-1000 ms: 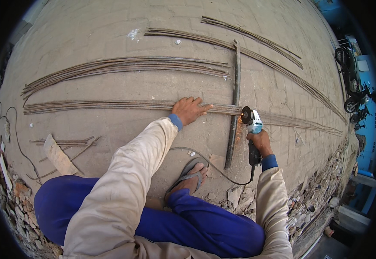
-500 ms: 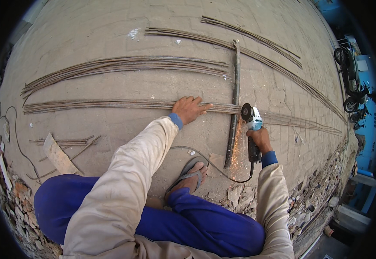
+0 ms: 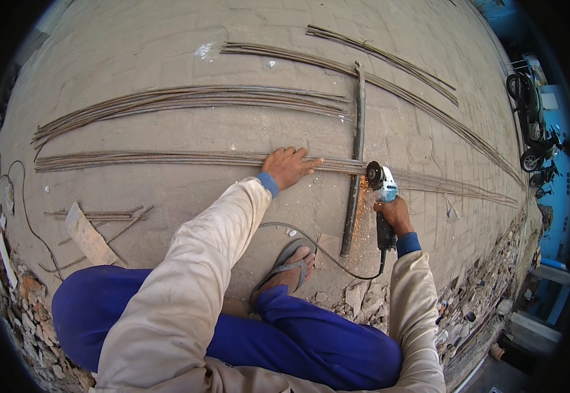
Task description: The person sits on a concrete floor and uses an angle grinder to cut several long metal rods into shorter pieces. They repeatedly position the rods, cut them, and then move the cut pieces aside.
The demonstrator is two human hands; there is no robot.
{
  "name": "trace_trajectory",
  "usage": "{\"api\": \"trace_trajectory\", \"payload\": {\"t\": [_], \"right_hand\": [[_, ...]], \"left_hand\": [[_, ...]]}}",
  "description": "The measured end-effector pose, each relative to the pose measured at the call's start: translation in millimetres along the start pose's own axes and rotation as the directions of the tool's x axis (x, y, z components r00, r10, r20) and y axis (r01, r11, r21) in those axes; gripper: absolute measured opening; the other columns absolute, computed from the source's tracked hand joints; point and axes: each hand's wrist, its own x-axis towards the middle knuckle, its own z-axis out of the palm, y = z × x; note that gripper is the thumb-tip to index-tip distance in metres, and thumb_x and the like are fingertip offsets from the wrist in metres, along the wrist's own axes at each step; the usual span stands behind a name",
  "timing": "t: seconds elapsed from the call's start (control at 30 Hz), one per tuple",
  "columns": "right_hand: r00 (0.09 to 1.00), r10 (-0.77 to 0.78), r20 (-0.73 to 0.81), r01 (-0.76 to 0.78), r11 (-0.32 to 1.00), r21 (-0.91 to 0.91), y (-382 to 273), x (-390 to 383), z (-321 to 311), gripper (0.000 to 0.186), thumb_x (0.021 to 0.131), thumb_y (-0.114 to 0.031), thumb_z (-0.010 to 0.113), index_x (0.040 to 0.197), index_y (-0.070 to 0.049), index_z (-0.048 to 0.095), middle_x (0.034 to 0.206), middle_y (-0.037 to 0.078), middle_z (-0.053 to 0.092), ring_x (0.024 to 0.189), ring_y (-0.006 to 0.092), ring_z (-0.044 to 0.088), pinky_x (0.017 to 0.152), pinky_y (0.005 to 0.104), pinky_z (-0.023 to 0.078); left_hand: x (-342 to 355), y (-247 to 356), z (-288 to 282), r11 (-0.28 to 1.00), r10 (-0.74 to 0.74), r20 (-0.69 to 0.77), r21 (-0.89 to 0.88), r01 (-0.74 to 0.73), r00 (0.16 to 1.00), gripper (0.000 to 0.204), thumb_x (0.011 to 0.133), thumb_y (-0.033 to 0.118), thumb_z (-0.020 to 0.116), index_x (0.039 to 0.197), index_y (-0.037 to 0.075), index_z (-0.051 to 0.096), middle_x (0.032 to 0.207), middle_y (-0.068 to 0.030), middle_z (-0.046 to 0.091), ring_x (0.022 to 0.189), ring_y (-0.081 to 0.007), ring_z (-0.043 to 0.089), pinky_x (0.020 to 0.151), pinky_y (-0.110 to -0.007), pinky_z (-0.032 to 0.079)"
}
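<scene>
My right hand (image 3: 395, 215) is wrapped round the body of a small angle grinder (image 3: 385, 190), blue and white at its head and black at the rear. The dark cutting disc (image 3: 374, 174) stands at a bundle of thin steel bars (image 3: 186, 158), just right of the pipe. Orange sparks (image 3: 363, 206) spray from it toward me. My left hand (image 3: 289, 166) grips the same bundle from above, left of the pipe, one finger stretched along it. Beneath the bars lies a dark metal pipe (image 3: 354, 216), running crosswise. The exact contact of disc and bars is hard to make out.
Beyond lie more bar bundles (image 3: 186, 101) (image 3: 429, 108). The grinder's cord (image 3: 324, 252) loops past my sandalled foot (image 3: 291, 268). Short bar pieces (image 3: 111, 215) and a flat scrap (image 3: 90, 236) sit left. Rubble (image 3: 471, 314) edges the paving; motorbikes (image 3: 532, 124) stand far right.
The grinder's head has tilted slightly, and its disc shows at a somewhat different angle. The spark spray looks shorter and fainter toward its near end. My left hand stays on the bars.
</scene>
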Motion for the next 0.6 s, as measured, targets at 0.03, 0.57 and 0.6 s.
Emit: {"api": "trace_trajectory", "payload": {"t": [0.03,0.57,0.6], "right_hand": [[1.0,-0.015,-0.004,0.015,1.0,0.014,-0.7,-0.3,-0.1,0.054,0.07,-0.028,0.083,0.109,0.009,0.074,0.096,0.021,0.079,0.085,0.0327,0.076,0.078,0.0413,0.059],[1.0,-0.009,-0.017,0.008,0.998,-0.064,2.9,-2.6,-0.4,0.056,0.069,-0.031,0.084,0.107,0.009,0.075,0.097,0.022,0.079,0.086,0.0325,0.077,0.078,0.0418,0.059],[1.0,0.003,-0.013,-0.003,0.997,-0.074,4.3,-1.8,-0.1,0.056,0.068,-0.031,0.084,0.107,0.009,0.075,0.098,0.022,0.079,0.086,0.0326,0.077,0.079,0.042,0.059]], "left_hand": [[0.2,0.2,0.1,1.0,-0.003,0.007,0.004,0.003,1.0,0.048,0.105,0.045,0.061,0.153,0.044,0.058,0.131,-0.0049,0.064,0.113,-0.0255,0.067,0.095,-0.042,0.057],[0.5,-0.6,1.9,0.999,0.007,0.016,0.034,-0.008,1.0,0.05,0.106,0.044,0.061,0.156,0.046,0.054,0.133,-0.0045,0.064,0.111,-0.0256,0.068,0.092,-0.041,0.059],[0.5,-0.4,2.6,0.999,0.008,0.006,0.041,-0.009,1.0,0.05,0.106,0.044,0.061,0.156,0.046,0.054,0.134,-0.0044,0.064,0.111,-0.0256,0.068,0.092,-0.041,0.059]]}}
